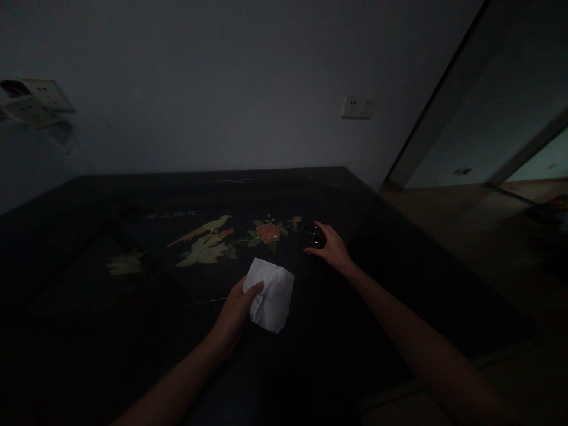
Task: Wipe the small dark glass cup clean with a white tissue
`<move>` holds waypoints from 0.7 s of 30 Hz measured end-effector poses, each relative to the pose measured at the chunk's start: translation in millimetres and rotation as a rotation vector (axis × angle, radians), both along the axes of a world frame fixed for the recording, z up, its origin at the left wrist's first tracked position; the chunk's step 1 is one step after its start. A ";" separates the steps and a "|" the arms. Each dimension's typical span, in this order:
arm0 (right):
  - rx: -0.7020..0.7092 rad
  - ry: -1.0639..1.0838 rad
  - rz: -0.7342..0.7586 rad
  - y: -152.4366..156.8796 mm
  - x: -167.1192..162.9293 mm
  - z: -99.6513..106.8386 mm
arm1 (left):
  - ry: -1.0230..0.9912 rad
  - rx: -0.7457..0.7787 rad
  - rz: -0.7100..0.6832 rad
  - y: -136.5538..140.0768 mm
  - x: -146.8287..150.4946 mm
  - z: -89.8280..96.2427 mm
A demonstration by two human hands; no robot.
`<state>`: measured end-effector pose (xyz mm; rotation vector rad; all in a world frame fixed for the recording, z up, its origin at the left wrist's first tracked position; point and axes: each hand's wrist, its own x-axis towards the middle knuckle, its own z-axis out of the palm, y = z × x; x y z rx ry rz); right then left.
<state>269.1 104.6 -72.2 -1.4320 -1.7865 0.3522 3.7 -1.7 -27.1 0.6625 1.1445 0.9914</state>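
Observation:
My left hand [238, 305] pinches a folded white sheet [276, 296], thumb on top, above the dark tabletop; whether it is tissue or cloth is hard to tell. Farther right, my right hand [333, 248] curls its thumb and fingers around a small, dark, shiny round object [315, 235]. That object sits at the right end of the flower decoration, and its exact kind is lost in the dim light. Both forearms reach in from the bottom of the view.
A black glossy table [248, 179] stands against a pale wall [213, 89]. Its top carries a bird picture [202, 231] and a pink flower picture [267, 233]. Wall sockets [357, 107] are at the back right, more sockets [38, 103] at left. Wooden floor [448, 207] lies right.

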 end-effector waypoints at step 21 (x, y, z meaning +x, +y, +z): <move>0.010 -0.131 -0.007 3.7 -1.0 -1.9 | 0.015 0.044 -0.027 0.1 -3.2 -5.4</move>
